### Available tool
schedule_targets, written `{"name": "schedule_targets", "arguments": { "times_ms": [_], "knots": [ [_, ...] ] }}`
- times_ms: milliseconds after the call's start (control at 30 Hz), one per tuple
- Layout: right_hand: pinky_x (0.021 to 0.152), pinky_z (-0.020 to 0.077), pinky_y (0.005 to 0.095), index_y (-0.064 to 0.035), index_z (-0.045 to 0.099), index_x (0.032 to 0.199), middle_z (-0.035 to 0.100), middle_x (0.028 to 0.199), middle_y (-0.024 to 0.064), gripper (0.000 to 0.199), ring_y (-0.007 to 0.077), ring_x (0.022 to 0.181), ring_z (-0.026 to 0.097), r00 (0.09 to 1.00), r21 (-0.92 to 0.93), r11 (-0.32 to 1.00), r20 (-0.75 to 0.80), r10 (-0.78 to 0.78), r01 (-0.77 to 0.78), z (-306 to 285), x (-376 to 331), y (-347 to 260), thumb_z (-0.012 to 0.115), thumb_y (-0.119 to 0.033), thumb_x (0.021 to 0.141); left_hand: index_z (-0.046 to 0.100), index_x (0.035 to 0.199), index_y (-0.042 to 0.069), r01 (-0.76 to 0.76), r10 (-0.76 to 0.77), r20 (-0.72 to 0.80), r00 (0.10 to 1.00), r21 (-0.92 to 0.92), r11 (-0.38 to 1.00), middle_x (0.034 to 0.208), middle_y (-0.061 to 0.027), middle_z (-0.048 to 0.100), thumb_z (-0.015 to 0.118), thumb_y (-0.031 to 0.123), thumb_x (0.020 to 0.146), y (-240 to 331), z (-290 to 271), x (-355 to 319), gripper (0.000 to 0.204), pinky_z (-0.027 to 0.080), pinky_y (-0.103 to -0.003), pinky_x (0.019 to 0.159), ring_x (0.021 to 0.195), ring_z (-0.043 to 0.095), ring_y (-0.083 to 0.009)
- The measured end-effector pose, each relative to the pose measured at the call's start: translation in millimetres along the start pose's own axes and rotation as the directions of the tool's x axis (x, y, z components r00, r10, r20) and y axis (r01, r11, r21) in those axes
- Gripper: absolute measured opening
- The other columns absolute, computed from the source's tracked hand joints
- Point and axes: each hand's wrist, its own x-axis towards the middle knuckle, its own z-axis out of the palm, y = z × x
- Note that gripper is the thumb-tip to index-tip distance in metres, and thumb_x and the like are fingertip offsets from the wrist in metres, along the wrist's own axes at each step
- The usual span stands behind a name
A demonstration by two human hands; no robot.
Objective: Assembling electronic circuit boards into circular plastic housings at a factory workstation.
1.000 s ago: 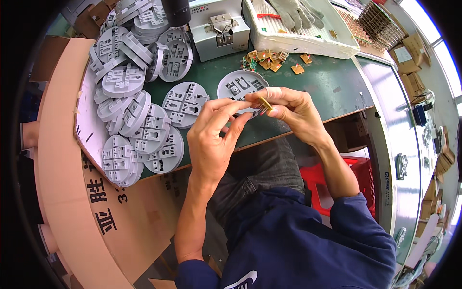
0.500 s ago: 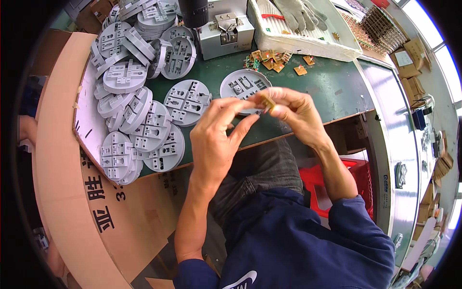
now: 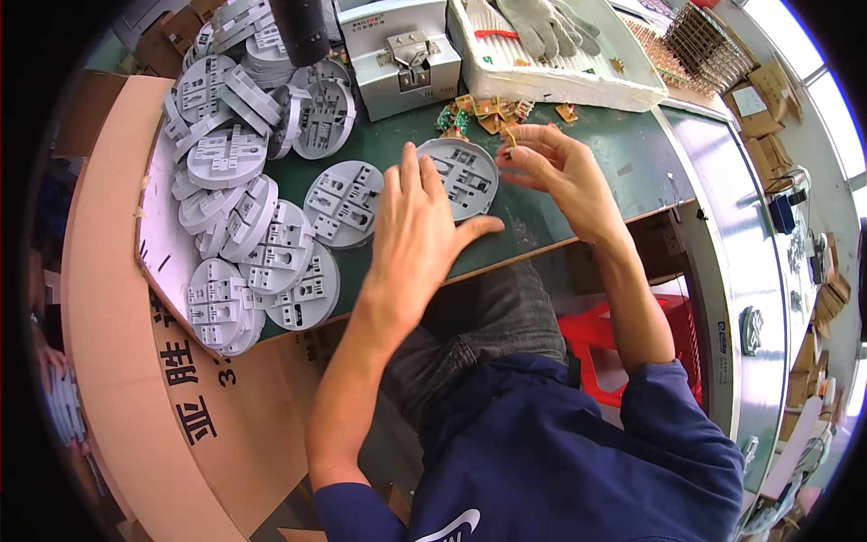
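Note:
A small tan circuit board (image 3: 508, 143) is pinched between the thumb and fingers of my right hand (image 3: 564, 176), just above the bench at the right rim of a round grey plastic housing (image 3: 470, 181). That housing lies with its moulded slots facing up. At its left rim is my left hand (image 3: 411, 239), fingers stretched out and thumb apart, with nothing in its grip; it covers part of the rim. Another grey housing (image 3: 341, 203) rests just left of my left hand. Beyond the housing lies a heap of small circuit boards (image 3: 492, 113).
Many grey housings (image 3: 226, 158) are piled along the bench's left side. At the back stand a grey metal device (image 3: 406, 68) and a white foam tray (image 3: 578, 92) holding gloves (image 3: 542, 27). A red stool (image 3: 591, 348) is under the bench; cardboard (image 3: 117, 298) borders the left.
My hands have separated. The left has opened and come down at the housing's left rim; the right has moved slightly right and away from me, still holding the circuit board.

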Motion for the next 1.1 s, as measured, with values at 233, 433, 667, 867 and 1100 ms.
{"name": "schedule_targets", "arguments": {
  "times_ms": [233,433,667,867,1100],
  "knots": [
    [0.096,0.0546,0.0307,0.0070,0.064,0.128,0.073,0.118,0.0132,0.036,0.0158,0.109,0.069,0.986,-0.271,0.949,0.087,-0.141,0.160,7.1,25.1,1.0,0.069,-0.016,0.100,0.053,0.135,-0.016,0.111,-0.128,0.100,0.987,0.158,0.981,0.144,-0.0298,0.051,0.076,0.063,0.077,19.9,-13.8,-12.9,0.100,0.049,-0.041,0.105,0.122,0.055,-0.0371],
    [0.090,0.0571,0.0367,0.0005,0.071,0.120,0.074,0.112,0.0149,0.029,0.0231,0.101,0.072,0.926,-0.579,0.722,0.239,-0.293,0.378,15.6,46.8,-5.5,0.072,-0.013,0.094,0.053,0.136,-0.013,-0.019,0.026,-0.139,0.990,0.051,0.999,0.137,-0.0270,0.058,0.076,0.069,0.073,-8.7,0.4,-4.3,0.105,0.034,-0.054,0.119,0.132,0.052,-0.0411],
    [0.086,0.0550,0.0422,-0.0028,0.073,0.117,0.071,0.105,0.0168,0.032,0.0339,0.097,0.069,0.809,-0.689,0.436,0.416,-0.415,0.578,20.6,59.7,8.0,0.077,-0.013,0.087,0.055,0.134,-0.011,-0.019,0.006,-0.178,0.984,-0.071,0.997,0.134,-0.0259,0.061,0.079,0.068,0.073,-12.1,8.7,-4.2,0.103,0.034,-0.054,0.119,0.130,0.055,-0.0369],
    [0.088,0.0530,0.0447,-0.0028,0.074,0.116,0.068,0.105,0.0158,0.031,0.0366,0.100,0.066,0.797,-0.702,0.402,0.416,-0.438,0.588,25.6,52.6,5.6,0.077,-0.012,0.086,0.057,0.134,-0.009,-0.021,0.010,-0.224,0.975,-0.047,0.999,0.134,-0.0239,0.062,0.080,0.067,0.073,-12.6,12.1,-5.3,0.100,0.035,-0.054,0.118,0.129,0.056,-0.0359],
    [0.092,0.0536,0.0428,-0.0023,0.071,0.118,0.068,0.110,0.0145,0.032,0.0350,0.105,0.065,0.791,-0.683,0.429,0.389,-0.472,0.592,19.9,42.9,5.7,0.075,-0.007,0.087,0.066,0.126,-0.005,-0.008,0.007,-0.213,0.977,-0.007,1.000,0.134,-0.0224,0.061,0.078,0.068,0.074,-10.2,11.3,-5.3,0.091,0.036,-0.056,0.116,0.125,0.057,-0.0363]
  ]
}}
